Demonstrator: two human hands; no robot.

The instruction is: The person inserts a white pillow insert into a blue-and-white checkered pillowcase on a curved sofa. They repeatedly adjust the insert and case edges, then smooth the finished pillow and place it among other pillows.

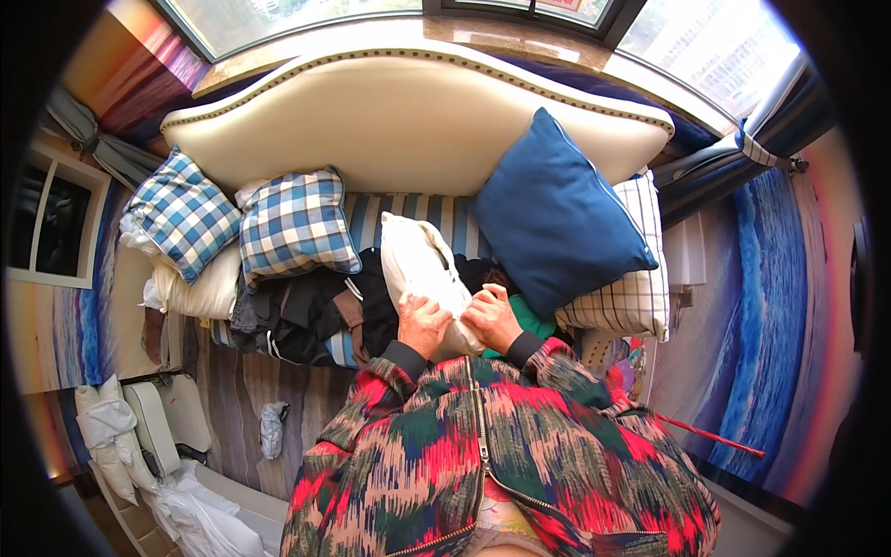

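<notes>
A white cushion (418, 257) stands in front of my body, narrow side towards me, with a long fold or opening along its right side. My left hand (423, 324) grips its near left edge. At its near right edge, my right hand (491, 317) pinches the white fabric. Dark clothes (313, 313) lie behind and to the left of the cushion on a striped blue seat (369, 216). A big blue cushion (557, 216) leans at the right, over a white checked cushion (647, 292). Green fabric (532, 317) shows below the blue cushion.
Two blue-and-white checked cushions (182, 216) (299, 226) rest at the left, beside a cream pillow (202, 282). A cream headboard (404, 118) with studs rises behind the seat. White bedding (202, 515) lies at the lower left; a small wrapped package (273, 430) is on the floor.
</notes>
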